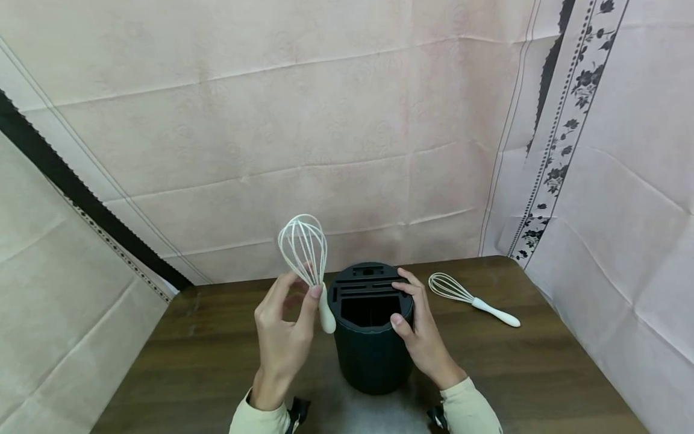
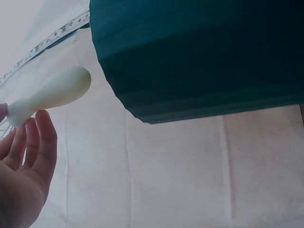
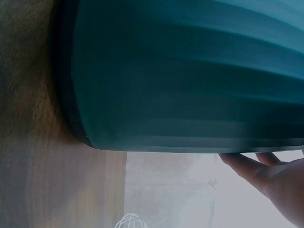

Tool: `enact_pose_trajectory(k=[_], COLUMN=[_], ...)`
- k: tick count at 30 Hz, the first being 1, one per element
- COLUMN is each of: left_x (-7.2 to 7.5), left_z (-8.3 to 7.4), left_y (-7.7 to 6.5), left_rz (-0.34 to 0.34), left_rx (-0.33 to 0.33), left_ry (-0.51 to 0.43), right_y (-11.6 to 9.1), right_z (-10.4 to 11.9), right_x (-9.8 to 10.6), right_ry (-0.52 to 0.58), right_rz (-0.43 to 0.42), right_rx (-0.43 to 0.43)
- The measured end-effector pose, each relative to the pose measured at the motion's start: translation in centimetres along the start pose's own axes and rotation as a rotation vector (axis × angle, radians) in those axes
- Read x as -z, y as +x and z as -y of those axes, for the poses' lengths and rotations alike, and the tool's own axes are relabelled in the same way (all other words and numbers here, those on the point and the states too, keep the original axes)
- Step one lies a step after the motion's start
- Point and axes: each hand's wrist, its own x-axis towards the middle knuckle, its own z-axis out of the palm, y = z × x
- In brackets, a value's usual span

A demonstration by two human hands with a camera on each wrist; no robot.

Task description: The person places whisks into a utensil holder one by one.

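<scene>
Pinched between thumb and fingers of my left hand (image 1: pixel 284 334) is a whisk (image 1: pixel 326 310) with white wires and a pale handle. Its wire head points up and its handle hangs down just left of a dark green utensil holder (image 1: pixel 373 355). The left wrist view shows the handle end (image 2: pixel 66 88) apart from the holder's side. The holder stands upright, its slotted top facing up with a large opening at the front. My right hand (image 1: pixel 425 337) grips its right side at the rim, thumb at the front and fingers over the top edge.
A second white whisk (image 1: pixel 482 303) lies on the brown wooden table (image 1: pixel 520 380) to the right of the holder. Pale cloth (image 1: pixel 336 120) hangs behind the table and along both sides, with a floral border (image 1: pixel 564 132) at the right.
</scene>
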Motion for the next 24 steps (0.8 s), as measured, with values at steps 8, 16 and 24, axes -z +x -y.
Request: enact_pose_trajectory(k=[8, 16, 24], left_x=[-0.8, -1.8, -2.2], left_z=[0.0, 0.2, 0.7], left_y=[0.6, 0.7, 0.4], left_rz=[-0.001, 0.041, 0.081], left_rx=[0.016, 0.066, 0.09], left_ry=[-0.065, -0.089, -0.068], right_y=[0.0, 0.0, 0.0], right_z=[0.2, 0.1, 0.0], right_x=[-0.2, -0.1, 0.0], right_ry=[0.012, 0.016, 0.023], right_rz=[-0.001, -0.002, -0.003], right_rx=[-0.014, -0.002, 0.003])
